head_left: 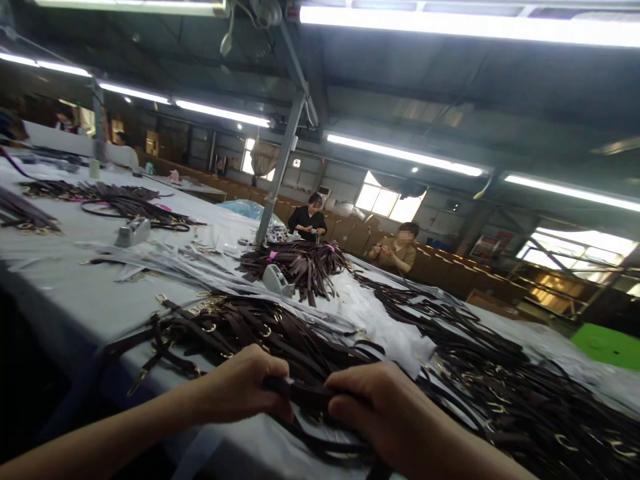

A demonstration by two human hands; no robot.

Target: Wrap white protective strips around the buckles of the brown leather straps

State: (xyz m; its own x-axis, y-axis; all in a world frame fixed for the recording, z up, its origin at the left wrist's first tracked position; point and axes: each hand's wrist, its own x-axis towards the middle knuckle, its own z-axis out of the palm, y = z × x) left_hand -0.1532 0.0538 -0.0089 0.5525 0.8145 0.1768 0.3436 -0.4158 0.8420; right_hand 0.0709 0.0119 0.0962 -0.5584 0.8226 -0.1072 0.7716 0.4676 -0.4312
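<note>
Left hand (240,387) and right hand (380,407), both closed around 1 dark strap (305,393) above the strap pile (235,330).

Straps (300,393) dark matt leather (gold metal rings); table (75,293) smooth grey.

Strap piles (500,393) crowd the table (75,293); bare cloth lies open left, beyond the tape dispenser (133,231).
</note>
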